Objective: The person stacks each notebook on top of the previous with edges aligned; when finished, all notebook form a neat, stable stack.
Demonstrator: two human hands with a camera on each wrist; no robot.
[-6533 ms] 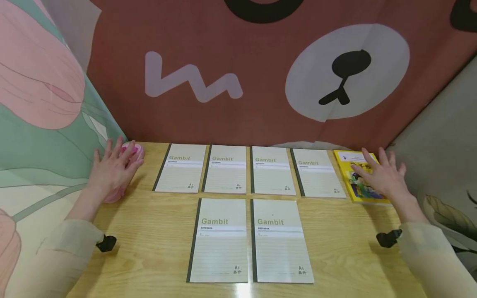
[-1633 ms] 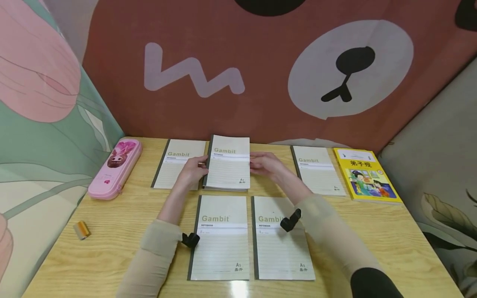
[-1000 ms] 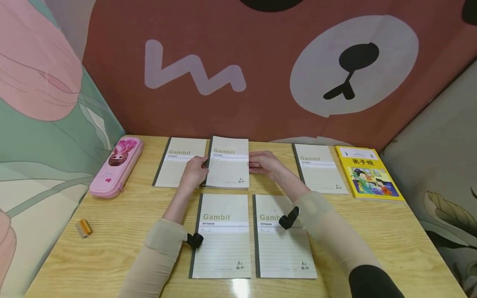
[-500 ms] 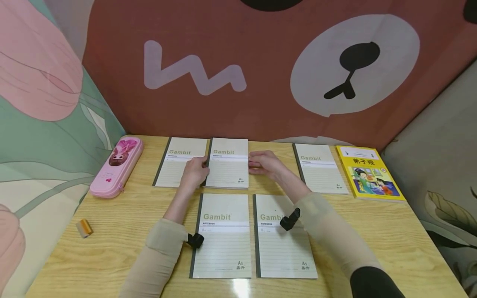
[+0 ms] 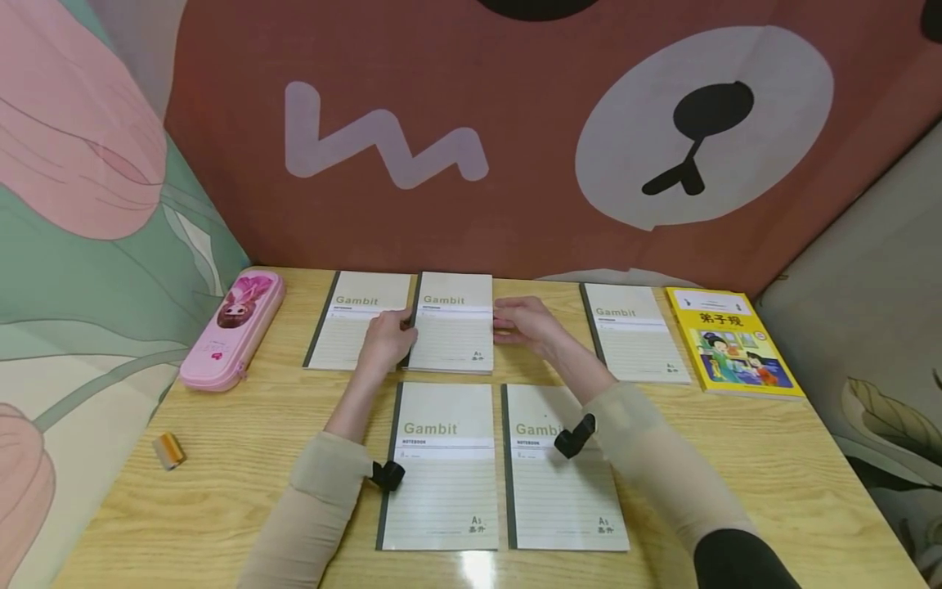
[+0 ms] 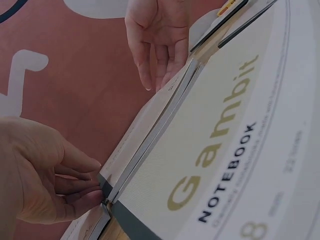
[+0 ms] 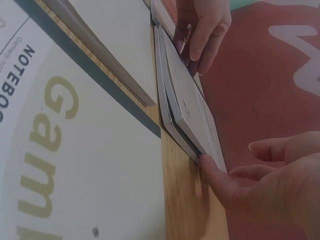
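Stacked notebooks (image 5: 450, 323): two green-lined notebooks are seen one upon the other in the back row of the desk (image 5: 235, 442), the upper one raised slightly off the lower along its edges in both wrist views.
Left hand (image 5: 384, 342): the spine edge of the stack is pinched by curled fingers (image 6: 75, 187), the fingertips being pressed to the dark binding.
Right hand (image 5: 524, 323): the opposite edge is touched by thumb and fingertips (image 7: 220, 175), with the fingers bent; the hand is set against the stack, not spread flat.
Neighbouring notebooks: one (image 5: 358, 319) is laid just beside the stack on the left, partly covered by the left hand; another (image 5: 633, 331) is placed well apart on the right, bare wood being left between.
Front row: two more notebooks (image 5: 441, 462) (image 5: 562, 483) are laid side by side near the front edge, crossed by both sleeves.
Yellow book (image 5: 732, 342): laid at the far right of the back row, just beside a notebook.
Pink pencil case (image 5: 234, 327): placed at the left edge, against the patterned cloth.
Small orange item (image 5: 169, 450): left alone on the front left; its kind cannot be told.
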